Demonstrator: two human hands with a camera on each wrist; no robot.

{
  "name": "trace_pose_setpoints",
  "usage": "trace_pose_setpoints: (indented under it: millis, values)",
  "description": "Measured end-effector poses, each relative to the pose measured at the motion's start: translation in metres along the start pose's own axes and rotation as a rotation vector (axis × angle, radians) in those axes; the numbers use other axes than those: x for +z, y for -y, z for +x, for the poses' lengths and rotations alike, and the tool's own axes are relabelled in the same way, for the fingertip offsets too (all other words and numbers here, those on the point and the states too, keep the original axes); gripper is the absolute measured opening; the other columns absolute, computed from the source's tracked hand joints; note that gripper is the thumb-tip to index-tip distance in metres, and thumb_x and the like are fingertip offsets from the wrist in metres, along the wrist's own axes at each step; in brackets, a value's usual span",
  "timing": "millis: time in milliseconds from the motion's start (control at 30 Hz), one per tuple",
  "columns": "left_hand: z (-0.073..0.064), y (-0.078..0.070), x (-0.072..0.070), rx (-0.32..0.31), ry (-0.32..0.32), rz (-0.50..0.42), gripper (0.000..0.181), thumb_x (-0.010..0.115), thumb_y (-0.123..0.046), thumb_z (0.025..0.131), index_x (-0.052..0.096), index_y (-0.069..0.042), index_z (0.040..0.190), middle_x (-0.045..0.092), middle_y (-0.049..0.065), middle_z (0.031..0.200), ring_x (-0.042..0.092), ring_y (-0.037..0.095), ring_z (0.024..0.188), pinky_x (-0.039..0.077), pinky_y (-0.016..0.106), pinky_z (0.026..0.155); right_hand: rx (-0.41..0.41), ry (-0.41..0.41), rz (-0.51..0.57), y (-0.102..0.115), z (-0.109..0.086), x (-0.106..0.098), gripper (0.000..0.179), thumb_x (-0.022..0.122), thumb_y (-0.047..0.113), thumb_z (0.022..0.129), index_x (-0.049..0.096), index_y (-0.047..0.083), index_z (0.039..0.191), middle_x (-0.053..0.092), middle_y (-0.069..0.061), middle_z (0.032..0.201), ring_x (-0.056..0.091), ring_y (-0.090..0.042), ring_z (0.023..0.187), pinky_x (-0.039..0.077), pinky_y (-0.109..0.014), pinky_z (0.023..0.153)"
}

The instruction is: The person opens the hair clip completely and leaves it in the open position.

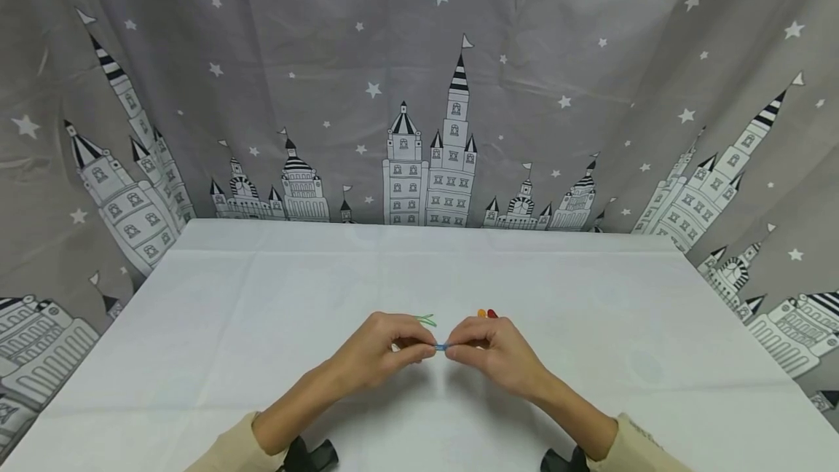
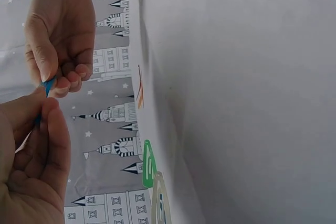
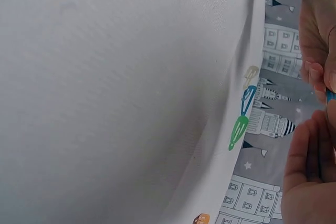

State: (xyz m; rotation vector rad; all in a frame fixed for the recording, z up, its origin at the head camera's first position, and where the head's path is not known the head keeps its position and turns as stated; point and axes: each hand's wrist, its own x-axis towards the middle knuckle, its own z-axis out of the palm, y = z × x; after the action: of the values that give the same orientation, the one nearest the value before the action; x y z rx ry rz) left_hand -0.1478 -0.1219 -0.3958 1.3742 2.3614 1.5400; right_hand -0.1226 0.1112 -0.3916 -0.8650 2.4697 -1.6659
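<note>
Both hands meet over the white table, fingertips almost together, and pinch a small blue snap hair clip (image 1: 441,347) from its two ends. My left hand (image 1: 387,344) has one end between thumb and fingers. The other end is pinched by my right hand (image 1: 496,352). In the left wrist view a strip of the blue clip (image 2: 49,85) shows between the fingertips; the rest is covered. Only a sliver of it appears at the edge of the right wrist view, beside the right hand (image 3: 310,182). Whether the clip is snapped or bent cannot be told.
Beyond the left hand lie a green hair clip (image 3: 239,132), another blue one (image 3: 248,100) and a beige one (image 3: 251,74). An orange clip (image 1: 481,313) and a red clip (image 1: 492,314) lie past the right hand. A grey castle-print curtain (image 1: 419,57) hangs behind the table (image 1: 262,275).
</note>
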Motion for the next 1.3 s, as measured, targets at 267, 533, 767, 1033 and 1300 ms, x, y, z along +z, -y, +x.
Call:
trace_pose_setpoints:
  millis: [267, 533, 767, 1033, 1300]
  values:
    - [-0.003, 0.001, -0.001, -0.021, -0.048, 0.103, 0.010, 0.076, -0.009, 0.087, 0.074, -0.007, 0.097, 0.071, -0.002, 0.089, 0.060, 0.001, 0.069, 0.053, 0.023, 0.065, 0.002, -0.033, -0.027, -0.002, 0.002, 0.004, 0.007, 0.071, 0.001, 0.087, 0.076, 0.002, 0.092, 0.069, 0.003, 0.090, 0.061, -0.015, 0.085, 0.052, -0.029, 0.075]
    - [-0.005, 0.002, -0.002, -0.045, -0.062, 0.167, 0.010, 0.077, -0.012, 0.086, 0.076, -0.008, 0.095, 0.071, -0.004, 0.087, 0.058, 0.000, 0.067, 0.050, 0.022, 0.060, 0.018, -0.065, -0.068, -0.003, 0.003, 0.005, 0.006, 0.073, 0.004, 0.086, 0.075, 0.007, 0.091, 0.069, 0.003, 0.089, 0.063, -0.013, 0.082, 0.053, -0.031, 0.078]
    - [-0.007, 0.002, -0.002, -0.108, -0.052, 0.170, 0.009, 0.078, -0.013, 0.086, 0.076, -0.009, 0.093, 0.070, -0.008, 0.083, 0.057, 0.000, 0.066, 0.049, 0.022, 0.059, 0.055, -0.049, -0.082, -0.006, 0.004, 0.006, 0.006, 0.072, 0.000, 0.085, 0.074, 0.005, 0.086, 0.067, 0.003, 0.085, 0.062, -0.013, 0.079, 0.052, -0.031, 0.077]
    - [-0.007, 0.003, -0.003, -0.135, -0.020, 0.183, 0.009, 0.077, -0.014, 0.086, 0.075, -0.010, 0.094, 0.069, -0.009, 0.084, 0.057, 0.001, 0.067, 0.049, 0.022, 0.059, 0.059, -0.034, -0.115, -0.010, 0.007, 0.008, 0.005, 0.074, 0.003, 0.085, 0.074, 0.007, 0.084, 0.066, 0.005, 0.084, 0.061, -0.012, 0.079, 0.052, -0.031, 0.077]
    - [-0.004, 0.006, -0.005, -0.173, 0.018, 0.207, 0.009, 0.076, -0.014, 0.087, 0.075, -0.010, 0.095, 0.069, -0.010, 0.085, 0.059, 0.002, 0.068, 0.049, 0.023, 0.060, 0.032, -0.053, -0.167, -0.010, 0.011, 0.012, 0.001, 0.074, 0.007, 0.087, 0.074, 0.008, 0.086, 0.067, 0.008, 0.086, 0.060, -0.011, 0.080, 0.051, -0.031, 0.077]
